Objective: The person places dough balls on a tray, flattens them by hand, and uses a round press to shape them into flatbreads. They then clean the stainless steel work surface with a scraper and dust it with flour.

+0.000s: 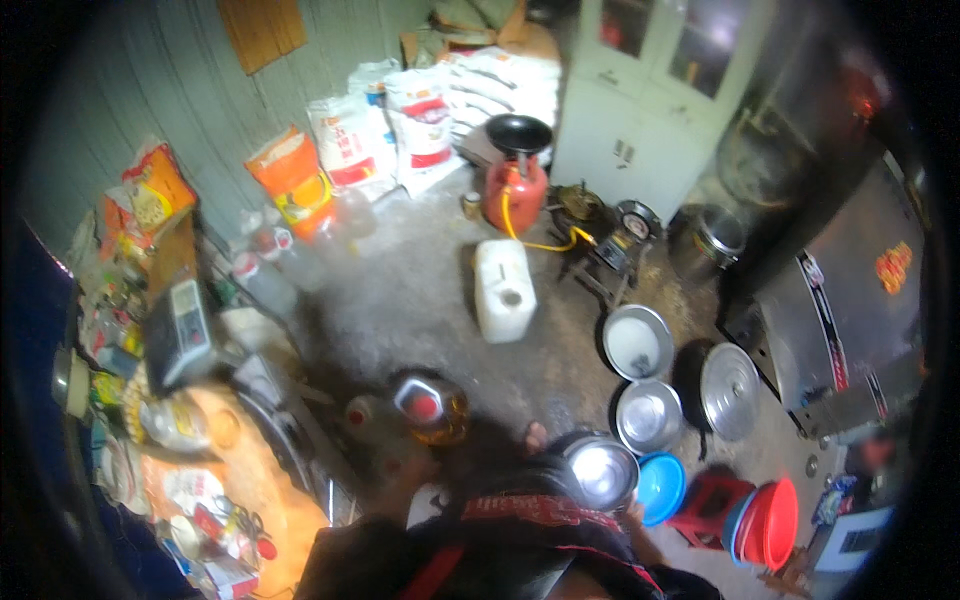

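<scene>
At the lower right, my right hand (634, 511) is at the near rim of a shiny metal basin (602, 471), its fingers partly hidden. The basin is beside a blue plastic basin (661, 489). My left hand (416, 471) is dim and blurred in shadow at the lower middle; what it touches cannot be told. Just beyond it stands a large plastic bottle of amber liquid (442, 424) with a red cap. Two more metal basins, one (649, 417) empty-looking and one (637, 343) with whitish contents, are farther up the floor.
A white jerrycan (506, 300) stands mid-floor, before a red gas cylinder (517, 196) with a yellow hose to a burner stand (611, 251). A round metal lid (729, 391) and red basin (772, 523) are right. A cluttered table (277, 517) and scale (180, 330) are left; sacks (424, 135) line the wall.
</scene>
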Tool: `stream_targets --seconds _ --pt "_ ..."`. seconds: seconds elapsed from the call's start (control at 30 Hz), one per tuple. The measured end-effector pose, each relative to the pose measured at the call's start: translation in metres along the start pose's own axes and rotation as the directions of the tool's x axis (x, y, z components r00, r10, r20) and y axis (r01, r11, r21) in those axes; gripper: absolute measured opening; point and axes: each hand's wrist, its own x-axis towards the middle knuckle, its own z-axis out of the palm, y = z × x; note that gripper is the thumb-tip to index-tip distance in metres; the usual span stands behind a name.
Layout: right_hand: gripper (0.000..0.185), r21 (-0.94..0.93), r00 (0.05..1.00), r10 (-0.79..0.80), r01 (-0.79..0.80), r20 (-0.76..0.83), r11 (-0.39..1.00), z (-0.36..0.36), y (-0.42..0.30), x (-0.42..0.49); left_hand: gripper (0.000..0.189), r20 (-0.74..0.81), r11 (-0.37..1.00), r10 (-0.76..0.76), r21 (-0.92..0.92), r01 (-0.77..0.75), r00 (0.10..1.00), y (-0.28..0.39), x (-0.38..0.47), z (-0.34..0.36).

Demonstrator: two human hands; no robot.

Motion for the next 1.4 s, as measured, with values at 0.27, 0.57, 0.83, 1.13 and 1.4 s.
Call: stream_targets --seconds 0.27,0.57,0.83,1.13,1.4 --pt "0.057 0.724 0.862 0.181 -0.497 0.473 0.478 -0.011 -0.201 0.5 0.034 -0.181 0.869 -0.377 -0.408 0.279 0.908 -0.012 0.068 -0.122" --pt "0.06 0.663 0.778 0.013 -0.545 0.628 0.513 0.058 -0.437 0.701 0.024 -0.353 0.794 -0.17 -0.602 -0.084 0.92 -0.146 0.279 -0.194" --pt "0.05 0.601 0.636 -0.259 -0.406 0.727 0.689 0.178 -0.625 0.855 0.038 -0.341 0.732 -0.621 -0.576 0.365 0.706 -0.31 0.414 -0.403" --pt "0.036 0.731 0.612 -0.402 -0.548 0.682 0.406 0.302 -0.79 1.131 0.036 -0.49 0.74 -0.671 -0.49 0.461 0.557 -0.423 0.475 -0.405" --pt "0.028 0.663 0.929 -0.368 0.298 -0.037 0.687 0.282 -1.007 1.518 0.033 0.066 0.597 -0.768 -0.29 0.748 0.638 -0.388 0.528 -0.438"
